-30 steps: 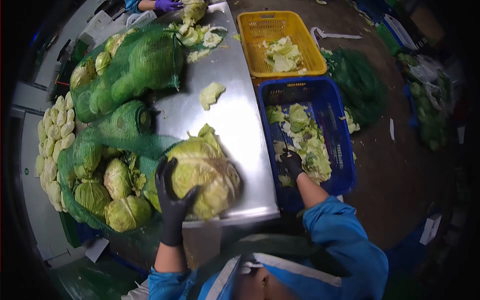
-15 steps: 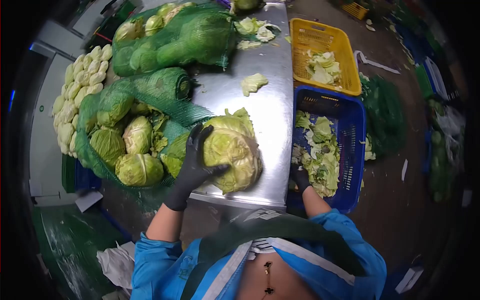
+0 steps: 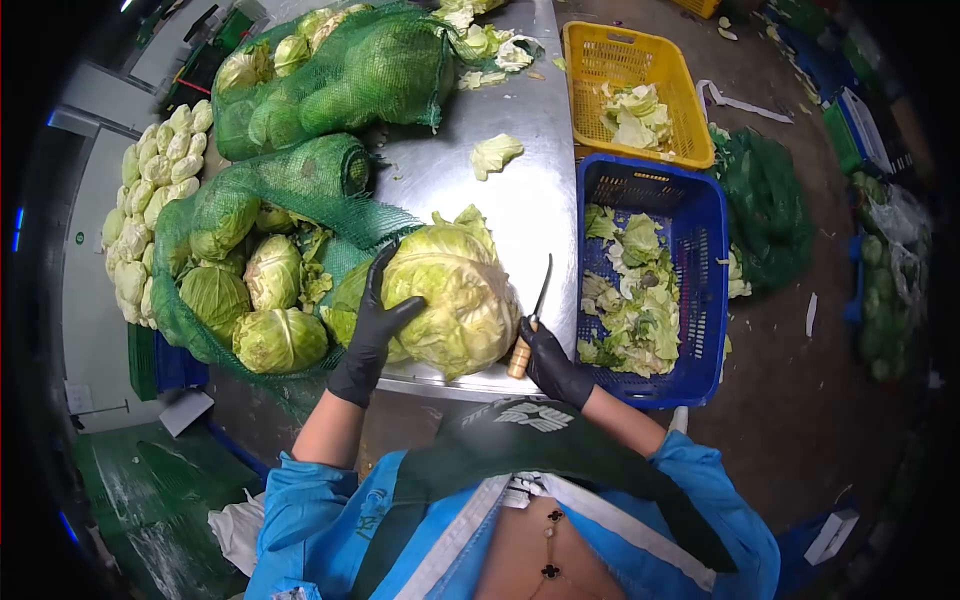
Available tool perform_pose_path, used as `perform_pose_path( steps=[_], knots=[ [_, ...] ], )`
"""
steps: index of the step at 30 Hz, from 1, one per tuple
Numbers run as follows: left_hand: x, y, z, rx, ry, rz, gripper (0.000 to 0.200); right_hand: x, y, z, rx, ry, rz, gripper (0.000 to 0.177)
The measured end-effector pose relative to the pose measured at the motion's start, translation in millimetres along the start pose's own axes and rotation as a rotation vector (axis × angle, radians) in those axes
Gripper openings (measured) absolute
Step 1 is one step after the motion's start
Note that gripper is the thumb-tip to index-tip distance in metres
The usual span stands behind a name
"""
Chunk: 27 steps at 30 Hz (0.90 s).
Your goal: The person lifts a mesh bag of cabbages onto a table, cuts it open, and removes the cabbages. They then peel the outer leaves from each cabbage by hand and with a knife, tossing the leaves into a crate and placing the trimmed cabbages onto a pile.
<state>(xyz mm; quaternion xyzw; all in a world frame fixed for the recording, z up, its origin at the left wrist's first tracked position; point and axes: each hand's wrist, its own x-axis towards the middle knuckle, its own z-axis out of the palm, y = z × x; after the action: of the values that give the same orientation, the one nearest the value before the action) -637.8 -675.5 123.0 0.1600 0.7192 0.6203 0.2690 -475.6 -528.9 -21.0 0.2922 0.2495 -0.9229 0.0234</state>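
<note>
No lettering can be read; the white print on the apron (image 3: 560, 452) is blurred.

The left hand (image 3: 377, 322) and right hand (image 3: 552, 362) wear black; the cabbage (image 3: 455, 300) is pale yellow-green, and the knife (image 3: 532, 320) has a tan handle. At right, a blue crate (image 3: 704, 290) lies below a yellow crate (image 3: 640, 45); green netting (image 3: 320, 180) fills the upper left.

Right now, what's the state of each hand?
Left hand: open, spread against the cabbage head.
Right hand: closed around the knife handle, blade pointing away from the person.
</note>
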Motion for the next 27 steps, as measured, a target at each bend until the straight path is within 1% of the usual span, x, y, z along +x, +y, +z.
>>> perform_pose_path(
  steps=[1,2,3,4,5,6,8,9,10,12,13,14,16,17,18,20,21,22,25,27],
  knots=[
    [-5.2,1.6,7.1,0.067,0.017,0.072,0.081,1.6,4.2,-10.3,-0.050,-0.013,-0.009,0.023],
    [-5.6,-2.6,8.9,0.244,0.028,0.143,0.084,9.7,5.4,-24.2,-0.104,-0.031,-0.030,0.022],
    [-7.3,-2.9,16.4,0.329,0.033,0.245,0.087,15.1,8.6,-32.3,-0.058,-0.056,-0.201,0.022],
    [-9.5,-4.4,25.3,0.410,0.035,0.334,0.089,15.0,0.3,-41.4,-0.099,-0.083,-0.221,0.025],
    [-7.2,-4.2,31.8,0.370,0.008,0.302,0.094,14.7,-8.6,-53.1,-0.256,-0.058,-0.298,0.025],
    [-5.7,-1.3,39.5,0.367,-0.010,0.288,0.094,10.5,-21.5,-57.8,-0.410,-0.026,-0.365,0.025],
    [9.7,8.1,55.5,0.918,-0.064,0.545,0.092,15.5,-40.4,-76.4,-0.583,0.127,-0.319,0.028],
    [20.9,8.6,60.7,0.805,-0.070,0.629,0.090,1.2,-64.7,-63.4,-0.771,0.146,-0.354,0.028],
    [26.6,11.6,65.6,0.807,-0.094,0.631,0.090,-9.8,-78.8,-54.3,-1.071,0.319,-0.448,0.032],
    [34.0,27.5,79.8,0.881,-0.210,0.577,0.088,-19.0,-90.5,-52.7,-1.137,0.417,-0.499,0.036],
    [30.4,39.3,90.6,0.973,-0.199,0.581,0.085,-41.7,-104.1,-34.3,-1.052,0.357,-0.499,0.037],
    [29.2,46.1,97.6,0.969,-0.221,0.586,0.085,-65.0,-114.8,-13.2,-0.999,0.338,-0.526,0.036],
    [28.6,52.4,109.2,1.131,-0.241,0.544,0.083,-88.9,-121.3,-2.9,-1.039,0.249,-0.486,0.034],
    [29.7,51.1,109.9,1.096,-0.232,0.542,0.080,-90.7,-112.8,-9.5,-1.116,0.244,-0.646,0.032],
    [33.2,47.7,110.2,1.099,-0.248,0.544,0.080,-94.5,-108.5,-12.1,-1.105,0.256,-0.644,0.032],
    [39.6,39.9,108.8,0.963,-0.217,0.577,0.077,-99.1,-102.2,-14.0,-1.204,0.251,-0.739,0.032],
    [40.7,40.2,109.1,0.953,-0.227,0.554,0.076,-104.9,-106.9,-2.3,-1.222,0.269,-0.825,0.034],
    [42.0,40.5,110.1,0.956,-0.239,0.551,0.076,-105.0,-109.2,2.5,-1.215,0.278,-0.819,0.034],
    [44.9,40.8,113.1,0.987,-0.230,0.565,0.076,-102.7,-115.7,13.5,-1.352,0.178,-0.543,0.048],
    [45.6,39.1,114.0,0.983,-0.203,0.570,0.075,-93.6,-114.1,10.5,-1.345,0.164,-0.534,0.048]
  ],
)
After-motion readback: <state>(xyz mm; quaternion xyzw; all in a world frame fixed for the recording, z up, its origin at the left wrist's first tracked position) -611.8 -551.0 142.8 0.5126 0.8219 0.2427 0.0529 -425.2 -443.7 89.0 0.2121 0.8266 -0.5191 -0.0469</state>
